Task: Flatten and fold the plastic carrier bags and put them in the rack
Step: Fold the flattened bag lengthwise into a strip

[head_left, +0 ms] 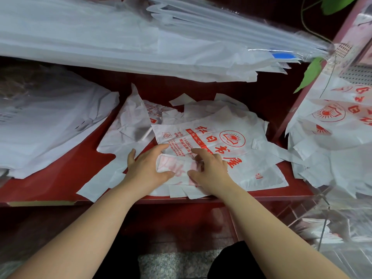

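Two bare hands work at the front of a dark red shelf (60,174). Left hand (147,168): fingers curled around the left end of a small folded bag (177,164), thumb under its near edge. Right hand (211,172): fingers bent over the right end of the same folded bag, forefinger stretched forward onto the sheet beneath, thumb at the near edge. Folded bag: white with faint pink-red print, narrow, held between both hands just above a flat bag (221,150). Flat bag: white, red characters and a round book-and-sun emblem, lying open on the shelf, topmost on a loose pile (132,125) of crumpled white bags that spreads to the back and left. Left of the pile: a large stack (50,125) of flattened white bags, well apart from the hands. Above: a thick layer of white bags (141,41) overhanging the shelf. Right side: a clear rack (322,200) holding printed bags (330,121); green leaves (310,73) hang beside its upper corner.
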`<state>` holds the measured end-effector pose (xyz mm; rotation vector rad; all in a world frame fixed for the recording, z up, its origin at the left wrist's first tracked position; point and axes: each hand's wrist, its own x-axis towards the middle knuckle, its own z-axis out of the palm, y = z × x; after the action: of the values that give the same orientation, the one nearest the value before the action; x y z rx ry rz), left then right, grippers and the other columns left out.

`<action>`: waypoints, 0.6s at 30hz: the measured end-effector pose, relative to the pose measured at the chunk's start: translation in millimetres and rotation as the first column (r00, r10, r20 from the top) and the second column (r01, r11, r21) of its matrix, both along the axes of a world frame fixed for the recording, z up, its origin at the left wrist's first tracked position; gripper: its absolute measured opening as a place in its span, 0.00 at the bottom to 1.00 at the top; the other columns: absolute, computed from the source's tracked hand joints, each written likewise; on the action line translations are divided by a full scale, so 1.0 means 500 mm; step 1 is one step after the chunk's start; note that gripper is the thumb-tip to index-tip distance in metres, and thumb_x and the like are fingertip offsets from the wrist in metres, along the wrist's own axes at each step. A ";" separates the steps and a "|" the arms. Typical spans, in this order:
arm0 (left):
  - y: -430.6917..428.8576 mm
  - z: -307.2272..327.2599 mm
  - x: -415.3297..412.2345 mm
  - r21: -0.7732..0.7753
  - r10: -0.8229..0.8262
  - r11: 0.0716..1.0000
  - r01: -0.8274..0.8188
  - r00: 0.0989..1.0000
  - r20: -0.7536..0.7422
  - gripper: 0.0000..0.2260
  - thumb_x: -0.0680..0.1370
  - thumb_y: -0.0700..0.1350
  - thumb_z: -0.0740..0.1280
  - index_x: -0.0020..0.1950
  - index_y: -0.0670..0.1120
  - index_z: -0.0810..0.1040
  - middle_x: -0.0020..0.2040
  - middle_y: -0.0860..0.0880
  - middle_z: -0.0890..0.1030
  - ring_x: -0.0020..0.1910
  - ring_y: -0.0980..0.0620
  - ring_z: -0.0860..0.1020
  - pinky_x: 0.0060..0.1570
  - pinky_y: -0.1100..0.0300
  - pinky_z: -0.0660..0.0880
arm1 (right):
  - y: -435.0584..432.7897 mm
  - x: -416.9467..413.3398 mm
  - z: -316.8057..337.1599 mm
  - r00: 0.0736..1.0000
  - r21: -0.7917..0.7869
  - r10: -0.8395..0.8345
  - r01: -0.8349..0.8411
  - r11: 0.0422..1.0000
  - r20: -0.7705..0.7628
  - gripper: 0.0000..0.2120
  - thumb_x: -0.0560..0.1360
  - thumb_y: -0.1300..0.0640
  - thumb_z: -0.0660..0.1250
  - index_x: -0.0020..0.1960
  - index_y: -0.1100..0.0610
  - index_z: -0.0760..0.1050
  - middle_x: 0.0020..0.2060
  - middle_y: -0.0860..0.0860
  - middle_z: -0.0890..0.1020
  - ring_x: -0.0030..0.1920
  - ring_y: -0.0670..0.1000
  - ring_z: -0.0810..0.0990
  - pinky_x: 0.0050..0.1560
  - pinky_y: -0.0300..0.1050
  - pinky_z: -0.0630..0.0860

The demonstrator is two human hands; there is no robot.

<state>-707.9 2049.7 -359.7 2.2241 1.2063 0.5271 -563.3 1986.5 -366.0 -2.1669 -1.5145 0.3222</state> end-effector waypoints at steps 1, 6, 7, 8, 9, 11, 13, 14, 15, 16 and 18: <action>0.001 0.000 0.000 -0.021 0.003 1.000 -0.002 0.999 0.036 0.28 0.75 0.47 0.67 0.71 0.54 0.60 0.67 0.53 0.68 0.70 0.52 0.56 0.69 0.58 0.46 | 0.000 0.001 0.001 1.000 0.000 0.005 -0.005 1.000 -0.003 0.27 0.73 0.56 0.64 0.70 0.49 0.62 0.62 0.48 0.74 0.62 0.53 0.64 0.59 0.44 0.58; 0.017 -0.009 -0.004 -0.056 -0.009 0.998 0.022 0.973 0.230 0.23 0.73 0.40 0.69 0.65 0.53 0.70 0.45 0.57 0.72 0.56 0.49 0.71 0.53 0.63 0.66 | -0.001 0.006 0.002 0.997 0.052 0.053 -0.050 0.997 -0.051 0.23 0.73 0.61 0.65 0.67 0.52 0.68 0.58 0.51 0.75 0.60 0.53 0.69 0.62 0.46 0.63; 0.016 -0.005 -0.003 -0.053 -0.018 0.998 0.034 0.963 0.269 0.22 0.73 0.37 0.68 0.64 0.53 0.71 0.44 0.58 0.72 0.49 0.53 0.73 0.47 0.67 0.68 | -0.003 0.007 0.000 0.996 0.091 0.053 -0.046 0.995 -0.078 0.23 0.72 0.63 0.65 0.66 0.54 0.69 0.58 0.52 0.75 0.59 0.54 0.70 0.62 0.46 0.65; 0.013 0.001 -0.003 -0.042 -0.024 0.998 0.038 0.952 0.306 0.21 0.73 0.35 0.68 0.62 0.52 0.72 0.44 0.58 0.71 0.44 0.58 0.73 0.42 0.72 0.68 | -0.005 0.008 0.000 0.994 0.144 0.049 -0.035 0.989 -0.095 0.22 0.72 0.64 0.65 0.66 0.56 0.69 0.58 0.54 0.74 0.58 0.54 0.71 0.61 0.46 0.66; 0.009 0.008 -0.004 -0.022 -0.024 0.999 0.033 0.937 0.350 0.20 0.73 0.34 0.67 0.60 0.53 0.73 0.45 0.57 0.72 0.41 0.61 0.72 0.39 0.76 0.67 | -0.009 0.007 -0.001 0.994 0.208 0.038 -0.015 0.978 -0.106 0.22 0.72 0.65 0.65 0.65 0.58 0.70 0.58 0.54 0.73 0.58 0.54 0.71 0.60 0.44 0.67; -0.002 0.023 -0.001 -0.021 0.010 1.000 -0.001 0.889 0.458 0.18 0.73 0.34 0.67 0.52 0.57 0.73 0.51 0.55 0.72 0.42 0.61 0.72 0.39 0.76 0.68 | -0.022 0.002 0.004 0.994 0.380 0.034 0.008 0.925 -0.103 0.18 0.72 0.62 0.66 0.61 0.61 0.72 0.57 0.55 0.73 0.56 0.53 0.72 0.56 0.42 0.68; -0.016 0.038 0.006 -0.079 0.094 0.995 -0.060 0.832 0.547 0.19 0.74 0.35 0.66 0.46 0.62 0.71 0.55 0.53 0.73 0.47 0.55 0.73 0.42 0.69 0.69 | -0.043 -0.005 0.013 0.993 0.526 0.118 -0.087 0.846 -0.026 0.18 0.70 0.54 0.65 0.57 0.63 0.74 0.54 0.56 0.75 0.54 0.50 0.72 0.54 0.39 0.67; -0.024 0.045 0.010 -0.118 0.134 0.990 -0.080 0.804 0.579 0.18 0.74 0.35 0.66 0.46 0.62 0.71 0.56 0.54 0.72 0.49 0.54 0.72 0.42 0.69 0.68 | -0.057 -0.008 0.014 0.985 0.553 0.171 -0.160 0.818 0.032 0.21 0.69 0.51 0.65 0.57 0.62 0.73 0.54 0.56 0.76 0.55 0.48 0.71 0.55 0.38 0.67; -0.035 0.053 0.014 -0.166 0.164 0.983 -0.077 0.773 0.612 0.17 0.74 0.36 0.65 0.46 0.61 0.72 0.56 0.55 0.72 0.50 0.56 0.71 0.43 0.69 0.67 | -0.069 -0.010 0.010 0.974 0.545 0.202 -0.226 0.807 0.106 0.23 0.67 0.48 0.65 0.58 0.60 0.71 0.57 0.55 0.74 0.57 0.48 0.70 0.58 0.37 0.65; -0.046 0.057 0.019 -0.222 0.182 0.974 -0.047 0.744 0.642 0.16 0.75 0.36 0.65 0.46 0.59 0.74 0.56 0.56 0.72 0.51 0.57 0.72 0.45 0.68 0.68 | -0.081 -0.009 0.006 0.958 0.516 0.211 -0.283 0.808 0.195 0.25 0.66 0.47 0.65 0.60 0.57 0.69 0.60 0.53 0.72 0.60 0.48 0.68 0.60 0.38 0.62; -0.071 0.063 0.030 -0.317 0.185 0.947 0.057 0.710 0.680 0.15 0.75 0.36 0.64 0.45 0.58 0.76 0.56 0.55 0.74 0.55 0.57 0.73 0.55 0.61 0.71 | -0.098 -0.003 -0.001 0.927 0.497 0.176 -0.330 0.803 0.331 0.23 0.67 0.48 0.64 0.59 0.54 0.68 0.60 0.52 0.72 0.60 0.49 0.68 0.60 0.40 0.61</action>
<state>-692.7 2014.2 -328.0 1.4694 0.8645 1.0211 -564.8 1937.3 -366.6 -1.5945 -1.7844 -0.3142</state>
